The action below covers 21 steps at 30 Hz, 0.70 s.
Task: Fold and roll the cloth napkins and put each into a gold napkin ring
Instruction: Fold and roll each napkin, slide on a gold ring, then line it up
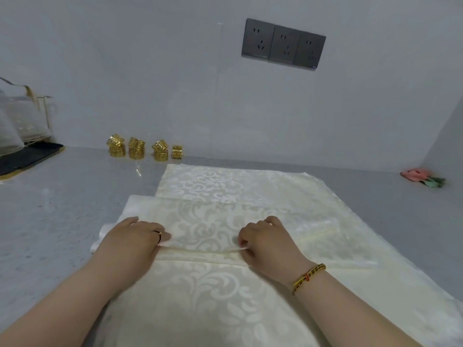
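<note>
Two bare forearms reach forward over a cream damask cloth napkin with a woven leaf pattern (200,301). It lies spread flat on the grey speckled countertop (50,209) and fills the near part of the view. A gold and red braided bracelet (309,278) sits on the right wrist.

Just beyond, a folded band of the same cream fabric (205,229) lies crosswise on the spread cloth, its ends reaching past both hands. Whether it is a separate napkin or a fold of the one beneath cannot be told. The left hand (135,239), with a dark and gold ring on one finger, rests on the band's left part with fingers curled down onto the near edge, gripping it. The right hand (265,242) pinches that same near edge between thumb and bent fingers, lifting it slightly off the cloth below.

Past the band, another flat cream patterned panel (220,184) lies toward the wall.

Farther back, the gold openwork napkin rings (136,152) stand in a row against the wall, well apart from the hands: three stacks of two and one single at the right. At the far left, clear glassware (15,126) stands on a black mat (27,156). At the far right lies a small pink and green item (423,177). On the pale wall above, a grey triple socket panel (283,43) is mounted.
</note>
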Available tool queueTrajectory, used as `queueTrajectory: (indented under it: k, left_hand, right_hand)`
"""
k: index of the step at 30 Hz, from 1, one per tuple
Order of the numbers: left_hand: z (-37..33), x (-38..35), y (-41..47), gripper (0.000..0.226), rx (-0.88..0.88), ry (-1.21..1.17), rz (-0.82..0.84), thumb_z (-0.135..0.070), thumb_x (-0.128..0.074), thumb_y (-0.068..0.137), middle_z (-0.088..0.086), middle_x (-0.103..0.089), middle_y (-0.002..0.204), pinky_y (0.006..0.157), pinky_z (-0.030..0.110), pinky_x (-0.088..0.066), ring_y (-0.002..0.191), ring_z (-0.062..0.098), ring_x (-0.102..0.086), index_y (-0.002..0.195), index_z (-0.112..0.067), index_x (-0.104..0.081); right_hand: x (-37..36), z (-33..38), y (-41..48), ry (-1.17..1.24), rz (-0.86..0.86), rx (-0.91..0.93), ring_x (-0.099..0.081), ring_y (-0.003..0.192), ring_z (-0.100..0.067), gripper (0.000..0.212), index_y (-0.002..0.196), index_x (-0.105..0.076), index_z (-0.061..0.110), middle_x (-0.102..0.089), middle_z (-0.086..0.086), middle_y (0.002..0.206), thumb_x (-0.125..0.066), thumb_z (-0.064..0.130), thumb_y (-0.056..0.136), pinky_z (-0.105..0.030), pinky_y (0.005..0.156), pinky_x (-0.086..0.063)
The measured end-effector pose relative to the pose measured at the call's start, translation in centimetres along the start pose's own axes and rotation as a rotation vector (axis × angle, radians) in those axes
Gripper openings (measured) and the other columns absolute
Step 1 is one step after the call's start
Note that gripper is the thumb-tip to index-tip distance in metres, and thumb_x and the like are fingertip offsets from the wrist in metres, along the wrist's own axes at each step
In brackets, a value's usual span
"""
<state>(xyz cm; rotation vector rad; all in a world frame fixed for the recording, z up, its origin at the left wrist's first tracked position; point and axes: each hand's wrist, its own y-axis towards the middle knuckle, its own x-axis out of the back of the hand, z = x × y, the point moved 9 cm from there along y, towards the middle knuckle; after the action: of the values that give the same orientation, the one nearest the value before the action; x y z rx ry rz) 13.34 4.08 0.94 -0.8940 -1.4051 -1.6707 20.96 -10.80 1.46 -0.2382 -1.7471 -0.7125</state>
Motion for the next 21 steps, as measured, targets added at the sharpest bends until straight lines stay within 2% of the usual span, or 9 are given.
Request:
queueTrajectory:
  k: [3,5,7,10,12,14,16,19,21]
  left_hand:
    - [0.0,0.0,-0.4,0.029,0.063,-0.149,0.060,0.000,-0.074,0.059,-0.008,-0.072,0.078,0.067,0.022,-0.050,0.064,0.013,-0.069,0.078,-0.022,-0.076]
    - [0.1,-0.2,-0.1,0.035,0.096,-0.167,0.102,-0.007,-0.056,0.087,-0.011,-0.061,0.118,0.089,0.022,-0.042,0.106,0.013,-0.061,0.116,-0.025,-0.063]
    - [-0.1,-0.8,-0.2,0.040,0.085,-0.176,0.152,-0.019,-0.032,0.098,-0.020,-0.041,0.138,0.099,0.013,-0.028,0.126,0.003,-0.041,0.135,-0.032,-0.041]
    - [0.3,-1.2,-0.2,0.041,0.144,-0.169,0.236,-0.022,-0.027,0.099,-0.022,-0.034,0.142,0.099,0.011,-0.024,0.129,0.000,-0.034,0.137,-0.035,-0.034]
    - [0.8,-1.5,-0.3,0.040,0.168,-0.147,0.255,-0.023,-0.027,0.099,-0.023,-0.032,0.142,0.099,0.011,-0.025,0.129,0.000,-0.034,0.137,-0.036,-0.033]
    - [1.0,-1.7,-0.3,0.040,0.189,-0.133,0.288,-0.025,-0.026,0.099,-0.024,-0.032,0.142,0.097,0.011,-0.027,0.129,0.000,-0.034,0.137,-0.037,-0.034]
    - [1.1,-1.8,-0.3,0.039,0.205,-0.130,0.299,-0.027,-0.026,0.099,-0.025,-0.033,0.141,0.094,0.011,-0.029,0.128,-0.001,-0.035,0.136,-0.038,-0.034]
    - [1.2,-1.7,-0.4,0.037,0.210,-0.137,0.275,-0.031,-0.027,0.099,-0.025,-0.036,0.138,0.093,0.013,-0.032,0.126,0.000,-0.038,0.133,-0.040,-0.038]
    - [1.5,-1.7,-0.5,0.034,0.219,-0.154,0.267,-0.037,-0.031,0.097,-0.025,-0.040,0.135,0.091,0.014,-0.034,0.123,0.001,-0.041,0.129,-0.040,-0.042]
  right_hand:
    - [0.4,-1.9,-1.5,-0.150,0.009,-0.093,-0.050,0.039,-0.013,0.003,0.047,-0.054,0.024,-0.050,0.008,0.043,-0.054,0.027,0.047,-0.024,0.063,-0.025]
    - [0.7,-3.5,-2.9,-0.218,0.040,-0.155,-0.049,0.038,-0.014,0.007,0.045,-0.053,0.023,-0.048,0.006,0.041,-0.059,0.027,0.045,-0.025,0.060,-0.021]
    - [0.7,-5.0,-4.3,-0.242,0.070,-0.193,-0.049,0.038,-0.015,0.016,0.045,-0.053,0.023,-0.048,0.005,0.041,-0.068,0.027,0.042,-0.027,0.058,-0.018]
    - [0.5,-7.7,-6.7,-0.253,0.111,-0.302,-0.048,0.037,-0.014,0.029,0.045,-0.052,0.024,-0.048,0.003,0.040,-0.080,0.027,0.035,-0.029,0.058,-0.016]
    - [1.2,-8.4,-7.8,-0.277,0.143,-0.364,-0.054,0.047,-0.015,0.027,0.053,-0.058,0.024,-0.056,0.004,0.050,-0.084,0.029,0.044,-0.030,0.061,-0.009]
    - [1.5,-9.1,-8.3,-0.234,0.208,-0.415,-0.057,0.085,-0.015,0.019,0.089,-0.063,0.029,-0.064,0.009,0.091,-0.064,0.043,0.077,-0.028,0.068,-0.014]
    - [0.8,-9.8,-9.0,-0.034,0.332,-0.485,-0.042,0.114,-0.011,0.042,0.117,-0.050,0.035,-0.050,0.015,0.122,-0.041,0.061,0.084,-0.027,0.086,-0.019]
    - [1.6,-9.7,-7.6,0.257,0.266,-0.596,-0.035,0.126,-0.009,0.071,0.119,-0.049,0.037,-0.047,0.016,0.130,-0.030,0.081,0.067,-0.028,0.100,-0.015]
    - [2.1,-8.7,-5.2,0.292,0.164,-0.553,-0.037,0.128,-0.010,0.059,0.121,-0.052,0.030,-0.048,0.011,0.133,-0.037,0.069,0.079,-0.029,0.107,-0.016]
